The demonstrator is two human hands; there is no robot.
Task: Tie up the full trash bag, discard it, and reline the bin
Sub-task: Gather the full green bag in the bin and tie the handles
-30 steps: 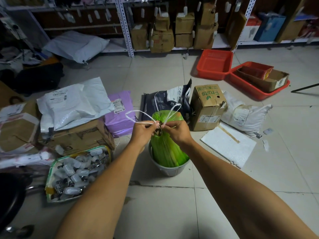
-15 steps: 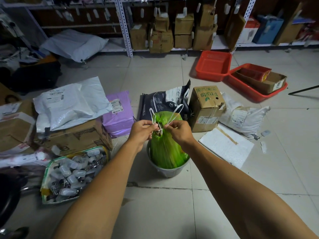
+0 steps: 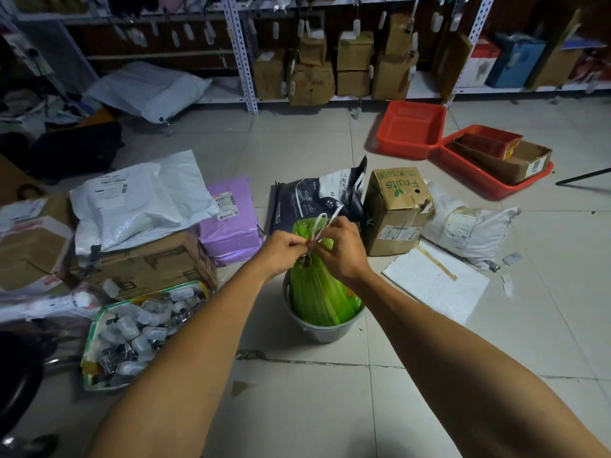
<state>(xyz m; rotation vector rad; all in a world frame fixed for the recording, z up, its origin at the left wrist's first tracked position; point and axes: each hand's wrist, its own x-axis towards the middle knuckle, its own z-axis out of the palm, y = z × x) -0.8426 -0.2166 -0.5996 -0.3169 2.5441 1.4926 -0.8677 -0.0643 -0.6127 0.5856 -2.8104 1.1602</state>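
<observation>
At the far left edge a dark round object (image 3: 15, 385) is cut off and hard to identify. Next to it, lower left, a tray of small clear plastic pieces (image 3: 139, 328) sits on the floor (image 3: 297, 408), with a cardboard box (image 3: 142, 262) and a white mailer (image 3: 139, 196) behind it and a purple parcel (image 3: 231, 219) to their right. In the centre the left hand (image 3: 284, 247) and right hand (image 3: 340, 246) meet, fingers pinched on the white drawstring (image 3: 322, 223) at the gathered neck of the green trash bag (image 3: 317, 292); the knot itself is hidden between them. The bag stands in the grey bin (image 3: 325, 332), whose front rim alone shows. Behind the hands a dark printed bag (image 3: 314, 196) is partly blocked. Right of it stands a "Fruits" box (image 3: 396, 209), then a white foam sheet (image 3: 436, 282), with red baskets (image 3: 413, 130) at upper right.
</observation>
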